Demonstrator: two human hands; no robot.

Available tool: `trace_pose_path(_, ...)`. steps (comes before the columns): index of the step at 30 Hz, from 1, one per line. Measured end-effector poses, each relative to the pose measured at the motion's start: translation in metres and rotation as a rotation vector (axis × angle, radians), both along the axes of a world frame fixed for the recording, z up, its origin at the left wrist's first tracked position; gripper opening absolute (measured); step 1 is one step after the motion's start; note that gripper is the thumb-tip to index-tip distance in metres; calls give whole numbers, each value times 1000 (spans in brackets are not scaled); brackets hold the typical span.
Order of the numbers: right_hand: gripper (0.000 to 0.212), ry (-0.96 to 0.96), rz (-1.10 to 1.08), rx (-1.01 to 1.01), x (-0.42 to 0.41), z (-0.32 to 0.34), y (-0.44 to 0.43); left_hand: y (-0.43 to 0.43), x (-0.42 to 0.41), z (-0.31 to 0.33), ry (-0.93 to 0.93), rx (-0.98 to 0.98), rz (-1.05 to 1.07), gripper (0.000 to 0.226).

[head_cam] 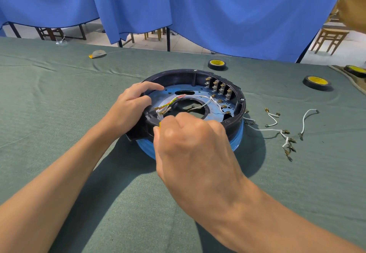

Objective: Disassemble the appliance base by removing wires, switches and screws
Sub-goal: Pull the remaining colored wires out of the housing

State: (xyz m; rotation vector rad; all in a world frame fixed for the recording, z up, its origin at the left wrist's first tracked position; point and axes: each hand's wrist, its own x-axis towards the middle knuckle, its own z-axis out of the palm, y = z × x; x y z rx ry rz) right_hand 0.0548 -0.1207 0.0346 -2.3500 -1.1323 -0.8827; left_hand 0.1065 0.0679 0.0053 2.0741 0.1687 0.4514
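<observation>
A round appliance base (pixel 233 114) with a black rim and blue underside lies upside down on the green cloth. Inside it are a row of switches (pixel 218 88), white wires (pixel 214 102) and a green-yellow wire (pixel 170 102). My left hand (pixel 128 108) grips the base's left rim, fingers curled over its edge. My right hand (pixel 190 139) is curled over the near rim and holds something yellow (pixel 159 124), of which only a tip shows; what it is I cannot tell. Several loose white wires (pixel 285 134) with brass terminals lie on the cloth to the right of the base.
Three rolls of black tape with yellow cores lie behind and right: one (pixel 217 64), another (pixel 316 82), a third (pixel 355 70) at the edge. A small grey scrap (pixel 97 53) lies far left. Blue curtains and wooden stools stand beyond the table.
</observation>
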Motion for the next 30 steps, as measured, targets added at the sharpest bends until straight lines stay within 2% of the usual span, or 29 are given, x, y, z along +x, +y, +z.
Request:
trace_pose_path(3, 35, 44, 67, 108, 11, -4, -11, -1, -2, 1, 1, 5, 10, 49)
trace_pose_path(5, 42, 79, 120, 175, 16, -5, -17, -2, -2, 1, 10, 31, 14, 50)
trace_pose_path(16, 40, 191, 140, 159, 26, -4, -22, -2, -2, 2, 13, 37, -6, 48)
trace_pose_path(24, 41, 122, 123, 137, 27, -6, -12, -1, -2, 1, -1, 37, 12, 49)
trace_pose_path(30, 39, 150, 124, 138, 26, -7, -21, 3, 0, -2, -9, 14, -22, 48)
